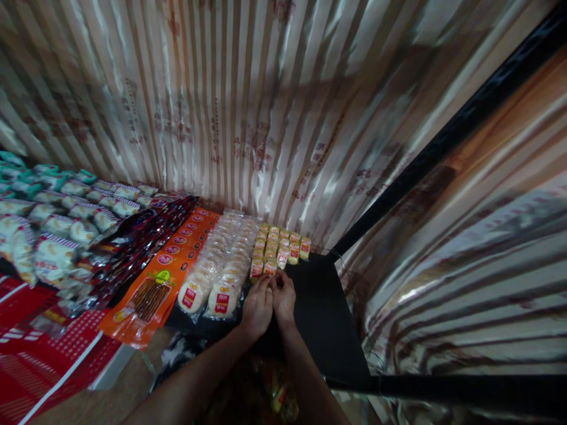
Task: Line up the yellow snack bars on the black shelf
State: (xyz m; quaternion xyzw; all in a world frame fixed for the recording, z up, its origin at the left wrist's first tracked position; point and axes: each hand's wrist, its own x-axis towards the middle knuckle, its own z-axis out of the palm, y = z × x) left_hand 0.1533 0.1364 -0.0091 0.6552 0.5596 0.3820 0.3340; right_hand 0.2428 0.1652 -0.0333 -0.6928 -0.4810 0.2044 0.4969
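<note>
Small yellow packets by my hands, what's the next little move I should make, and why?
Probably set one more at the near end of the rightmost column of small yellow packets: it stops farther back than the leftmost one, with bare black shelf before it. Your left hand and right hand are close together by the packets; I can't tell whether they hold one.

Your left forearm (190,378) and right forearm (308,375) converge toward the yellow packets (283,239); at their near edge your left hand (257,306) and right hand (284,297) sit side by side, fingers curled.
</note>
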